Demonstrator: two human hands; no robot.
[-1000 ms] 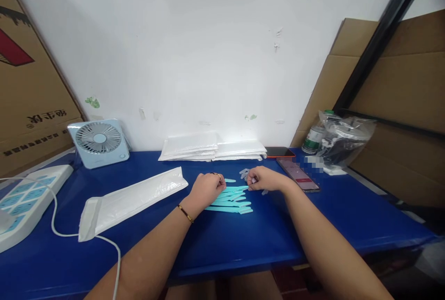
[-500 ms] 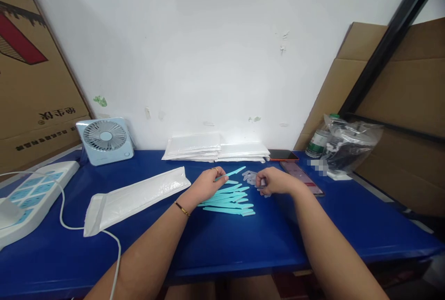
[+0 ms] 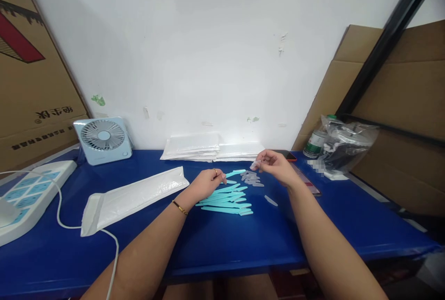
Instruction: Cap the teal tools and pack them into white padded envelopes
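A turquoise eyebrow razor (image 3: 237, 172) is pinched by its handle in my left hand (image 3: 203, 185), its blade end pointing right. My right hand (image 3: 277, 166) is closed on a clear plastic blade cap (image 3: 255, 165) between thumb and fingertips, slightly above the table. Below my left hand, several more turquoise razors (image 3: 225, 201) lie fanned out, blade ends to the right. A small heap of clear caps (image 3: 252, 179) lies between my hands, and one loose cap (image 3: 270, 201) rests apart, nearer to me.
A white bubble mailer (image 3: 135, 199) lies left of my left hand, over a white cable (image 3: 117, 249). Stacked mailers (image 3: 191, 146) stand against the wall. At left are a fan (image 3: 104, 140) and power strip (image 3: 36, 193); at right, phones, a bottle (image 3: 314, 143) and a plastic bag (image 3: 347, 147).
My right hand has risen away from the heap of caps with a cap in its fingers. One cap now lies apart on the table. My left hand still holds the razor.
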